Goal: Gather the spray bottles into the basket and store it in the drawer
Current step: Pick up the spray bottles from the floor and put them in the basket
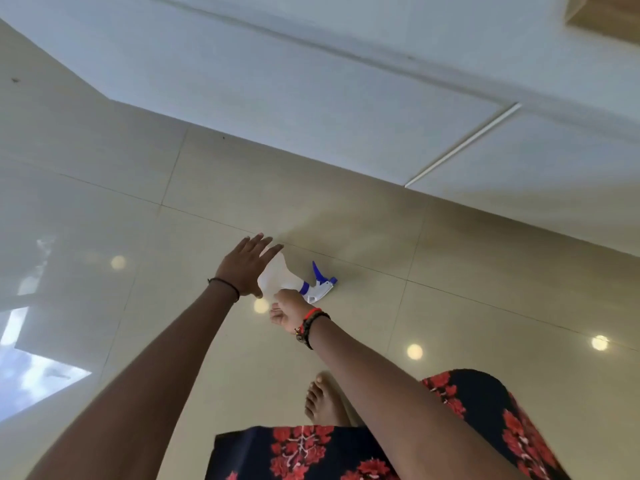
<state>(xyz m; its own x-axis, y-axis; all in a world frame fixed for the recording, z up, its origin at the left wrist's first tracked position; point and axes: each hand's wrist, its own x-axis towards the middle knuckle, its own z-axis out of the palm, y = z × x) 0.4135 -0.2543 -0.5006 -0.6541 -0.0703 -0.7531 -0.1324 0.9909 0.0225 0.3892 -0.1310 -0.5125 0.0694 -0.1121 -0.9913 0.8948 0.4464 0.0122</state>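
Left hand [247, 268] spread, right hand [288, 307] gripping the spray bottle [278, 276] on the glossy floor [433, 306]; a one-handed hold may slip.

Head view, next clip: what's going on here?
A person bends over a glossy tiled floor where a spray bottle with a blue trigger lies on its side. The right hand curls around it near the neck; the left hand hovers open over its base.

left hand [244, 266] left of spray bottle [277, 276] | right hand [288, 308] just before it | cabinet [311, 84] behind
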